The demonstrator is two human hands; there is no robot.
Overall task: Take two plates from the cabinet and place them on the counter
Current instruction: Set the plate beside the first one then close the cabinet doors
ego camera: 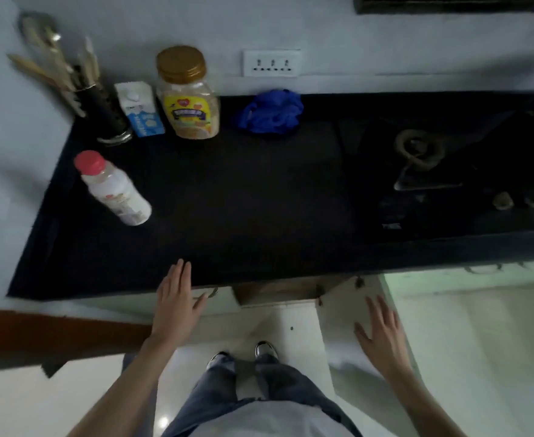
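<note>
I look down at a black counter (243, 200). Below its front edge a white cabinet door (341, 313) stands swung open toward me, showing a brown gap (275, 290) inside. No plates are visible. My left hand (177, 298) hovers flat at the counter's front edge, fingers apart and empty, beside a metal handle (210, 292). My right hand (382, 332) is spread open over the opened door, holding nothing.
At the back left stand a utensil holder (101, 111), a small carton (141, 110) and a gold-lidded jar (188, 96). A red-capped bottle (114, 189) stands nearer. A blue cloth (270, 111) lies mid-back. A gas stove (423, 159) fills the right. My feet (243, 353) stand on the pale floor.
</note>
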